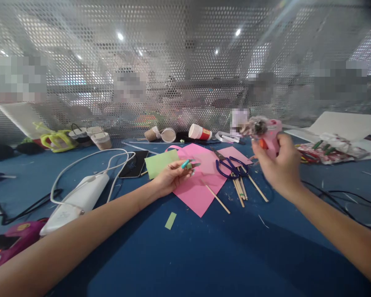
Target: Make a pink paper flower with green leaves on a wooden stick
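Note:
My left hand (pixel 173 175) is closed in a pinch over the pink paper (pixel 200 198), holding what looks like a small green paper piece (pixel 190 166). Raised at the right, my right hand (pixel 280 165) grips a pink hot glue gun (pixel 272 134) whose front end points left and is covered by something fuzzy and grey. Between the hands, dark blue-handled scissors (pixel 231 167) lie on the papers beside several wooden sticks (pixel 239 189). A green paper sheet (pixel 160 163) is partly behind my left hand, and a small green strip (pixel 170 220) lies nearer me.
A white power strip (pixel 77 204) with cables and a phone (pixel 133 165) lie left, near a purple glue gun (pixel 17 241). Paper cups (pixel 199 132) lie at the back before a perforated metal screen (pixel 185 62). Plastic packets (pixel 330 150) and a black cable (pixel 334 198) are right.

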{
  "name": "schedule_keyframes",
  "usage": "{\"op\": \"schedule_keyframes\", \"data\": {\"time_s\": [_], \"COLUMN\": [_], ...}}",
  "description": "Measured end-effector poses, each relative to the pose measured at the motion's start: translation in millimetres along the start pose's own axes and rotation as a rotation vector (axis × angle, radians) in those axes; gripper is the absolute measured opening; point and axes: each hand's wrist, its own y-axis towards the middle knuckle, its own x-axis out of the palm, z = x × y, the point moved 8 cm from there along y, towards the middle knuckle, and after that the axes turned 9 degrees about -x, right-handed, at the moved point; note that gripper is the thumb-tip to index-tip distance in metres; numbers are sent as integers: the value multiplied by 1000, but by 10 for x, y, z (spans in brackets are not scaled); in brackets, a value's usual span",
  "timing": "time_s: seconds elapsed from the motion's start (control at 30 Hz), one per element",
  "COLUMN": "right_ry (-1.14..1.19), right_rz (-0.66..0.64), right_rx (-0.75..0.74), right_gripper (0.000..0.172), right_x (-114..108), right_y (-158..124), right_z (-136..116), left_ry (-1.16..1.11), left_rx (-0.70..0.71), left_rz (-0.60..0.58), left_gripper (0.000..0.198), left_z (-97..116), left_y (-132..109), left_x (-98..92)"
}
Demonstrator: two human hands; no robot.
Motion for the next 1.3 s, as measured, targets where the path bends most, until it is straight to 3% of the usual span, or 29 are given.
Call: {"op": "schedule_keyframes", "data": {"time_s": [0.13, 0.23, 0.43, 0.77, 1.03, 1.3], "right_ry": [-77, -89, -95, -133, -143, -113], "right_rz": [22, -9, -59, -35, -87, -35], "right_rx": [-102, -208, -255, -381, -343, -438], "right_gripper": [28, 29, 29, 18, 21, 20], "right_x": [-154, -140, -65, -84, -49, -99], "right_y": [-43, -105, -175, -218, -233, -225], "right_z": [-508, -669, -689, -826, -765, -862], "left_ry": [52, 111, 132, 246, 249, 243], "left_rx": [-8, 7, 39, 60, 60, 65], "left_rz": [-23, -45, -114, -88, -71, -74], "left_gripper": [24, 25, 44, 35, 34, 31], "left_z": [-18, -20, -23, -32, -26, -13], "left_y": [-25, -36, -50, -51, -50, -70], "left_x": [62, 109, 176, 193, 177, 213]}}
